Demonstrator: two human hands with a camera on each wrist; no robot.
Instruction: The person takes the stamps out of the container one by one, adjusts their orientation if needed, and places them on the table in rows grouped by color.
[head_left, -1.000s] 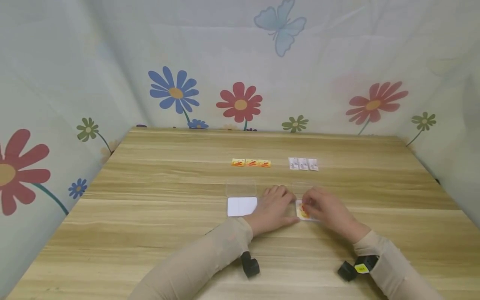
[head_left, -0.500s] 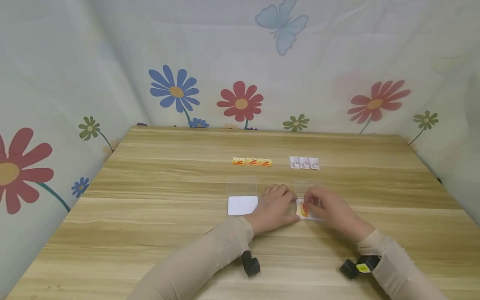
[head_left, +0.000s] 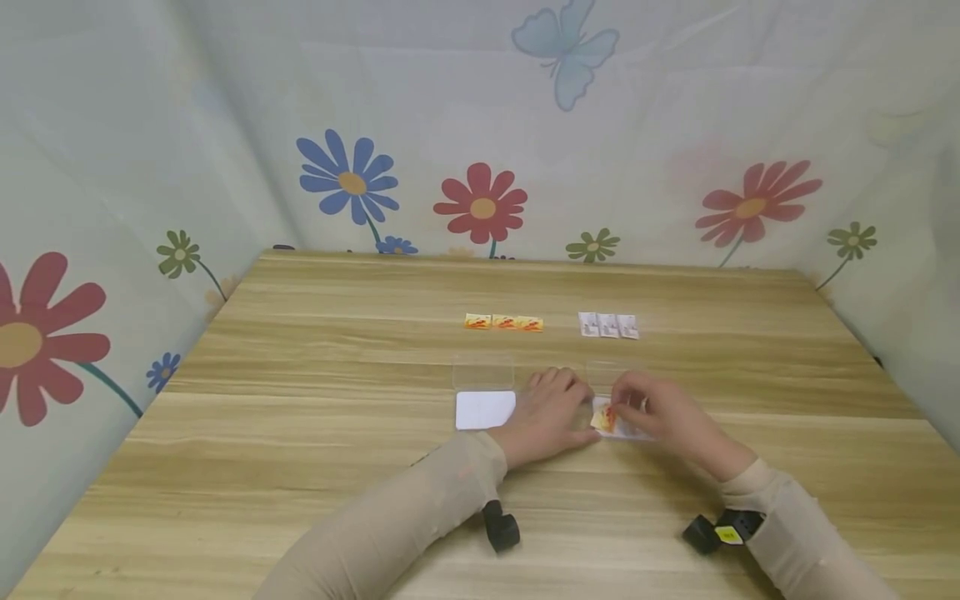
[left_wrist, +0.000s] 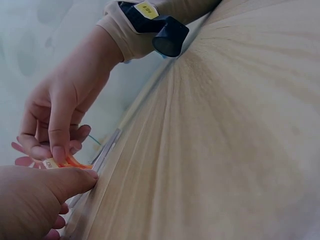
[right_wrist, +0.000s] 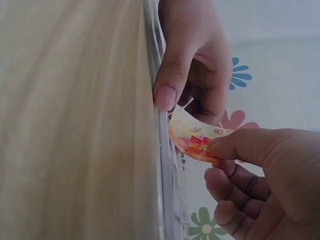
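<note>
My right hand (head_left: 671,421) pinches a yellow and orange postage stamp (right_wrist: 195,136) by its edge, between thumb and fingertips. The stamp has a perforated border and a printed 80, and it tilts over the right clear plastic box (head_left: 633,432). In the right wrist view, more paper pieces show along that box's edge. My left hand (head_left: 547,417) holds the same box at its left side, thumb (right_wrist: 167,95) at the near corner and fingers at the far corner. Its fingers are partly hidden behind the thumb in the right wrist view.
A second box with white contents (head_left: 485,410) and a raised clear lid (head_left: 483,372) sits left of my left hand. Farther back lie a row of orange stamps (head_left: 504,322) and a row of whitish stamps (head_left: 608,325). A flowered curtain (head_left: 637,142) borders the wooden table (head_left: 337,333).
My right hand has shifted slightly right and raised the stamp's edge, so the stamp now tilts more over the box. The left hand has stayed in place.
</note>
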